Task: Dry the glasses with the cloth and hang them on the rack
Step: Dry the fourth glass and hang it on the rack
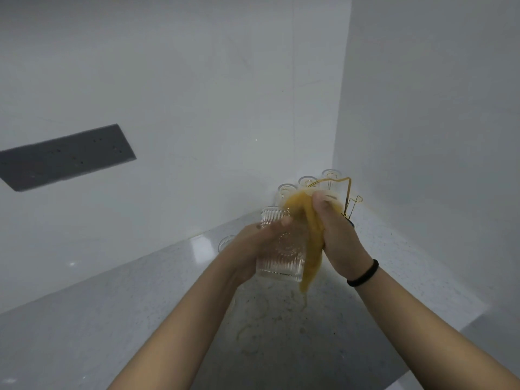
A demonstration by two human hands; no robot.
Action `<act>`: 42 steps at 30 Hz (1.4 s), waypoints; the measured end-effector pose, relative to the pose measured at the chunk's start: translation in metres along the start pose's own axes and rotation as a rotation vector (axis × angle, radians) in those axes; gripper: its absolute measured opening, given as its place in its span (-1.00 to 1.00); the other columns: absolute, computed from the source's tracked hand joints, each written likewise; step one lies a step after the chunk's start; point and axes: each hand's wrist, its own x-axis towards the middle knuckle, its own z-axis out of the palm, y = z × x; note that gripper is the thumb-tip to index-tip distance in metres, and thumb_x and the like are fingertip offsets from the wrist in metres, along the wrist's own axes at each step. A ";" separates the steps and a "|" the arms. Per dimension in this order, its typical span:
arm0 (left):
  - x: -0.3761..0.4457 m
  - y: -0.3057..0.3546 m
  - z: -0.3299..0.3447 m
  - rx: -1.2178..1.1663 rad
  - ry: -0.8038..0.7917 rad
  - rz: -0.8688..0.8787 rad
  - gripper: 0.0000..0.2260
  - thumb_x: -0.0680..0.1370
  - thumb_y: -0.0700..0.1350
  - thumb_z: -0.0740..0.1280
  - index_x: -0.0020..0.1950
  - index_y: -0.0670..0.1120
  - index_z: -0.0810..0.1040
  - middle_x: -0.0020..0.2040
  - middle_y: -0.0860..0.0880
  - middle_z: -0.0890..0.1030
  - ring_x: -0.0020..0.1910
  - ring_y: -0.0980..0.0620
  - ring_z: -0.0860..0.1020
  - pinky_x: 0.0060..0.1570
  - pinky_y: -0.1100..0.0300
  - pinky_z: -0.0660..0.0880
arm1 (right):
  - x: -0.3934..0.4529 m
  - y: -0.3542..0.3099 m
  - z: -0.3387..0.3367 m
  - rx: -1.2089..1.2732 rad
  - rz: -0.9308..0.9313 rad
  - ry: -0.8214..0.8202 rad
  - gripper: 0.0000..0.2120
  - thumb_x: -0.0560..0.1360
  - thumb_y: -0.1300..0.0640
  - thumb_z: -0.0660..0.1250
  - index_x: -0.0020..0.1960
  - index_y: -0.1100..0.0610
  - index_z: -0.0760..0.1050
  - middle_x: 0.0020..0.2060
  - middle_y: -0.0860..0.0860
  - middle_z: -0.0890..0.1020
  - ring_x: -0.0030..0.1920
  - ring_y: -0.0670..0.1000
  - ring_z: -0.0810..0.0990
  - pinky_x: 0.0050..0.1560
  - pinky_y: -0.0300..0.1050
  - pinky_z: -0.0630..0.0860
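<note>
Head view: left hand (254, 246) grips clear ribbed glass tumbler (281, 249), held above speckled grey countertop (112, 319). Right hand (334, 235) clutches yellow cloth (305, 220) against tumbler's right side. Behind cloth, gold wire rack (347, 192) partly hidden; three upturned glasses (306, 182) on it, outlines blurred. Beyond left hand, another glass (225, 242), mostly occluded.
</note>
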 end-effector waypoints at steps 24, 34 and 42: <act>0.000 -0.037 0.018 -0.281 -0.071 -0.004 -0.45 0.44 0.24 0.35 0.30 -0.06 0.47 0.19 -0.14 0.62 0.05 -0.09 0.66 0.04 0.00 0.62 | 0.025 0.001 0.001 -0.237 -0.294 0.549 -0.53 0.57 -0.02 0.13 -0.50 0.06 0.21 -0.62 -0.11 0.26 -0.61 -0.13 0.26 -0.57 -0.30 0.20; 0.004 -0.030 0.019 -0.805 -0.184 -0.162 -0.44 0.50 0.15 0.33 0.32 -0.24 0.52 0.24 -0.28 0.55 -0.02 -0.16 0.66 -0.13 0.11 0.65 | 0.027 0.000 0.000 -0.124 -0.401 0.522 -0.58 0.55 0.01 0.14 -0.47 0.06 0.23 -0.62 -0.13 0.24 -0.60 -0.17 0.21 -0.58 -0.29 0.16; 0.011 -0.041 0.030 0.029 0.212 0.300 -0.47 0.35 0.13 0.49 0.22 0.11 0.35 0.11 -0.01 0.61 -0.07 0.05 0.69 -0.21 0.20 0.62 | 0.036 0.002 -0.007 -0.237 -0.227 0.611 -0.53 0.57 -0.04 0.13 -0.47 0.12 0.28 -0.60 -0.06 0.28 -0.61 -0.12 0.25 -0.58 -0.28 0.20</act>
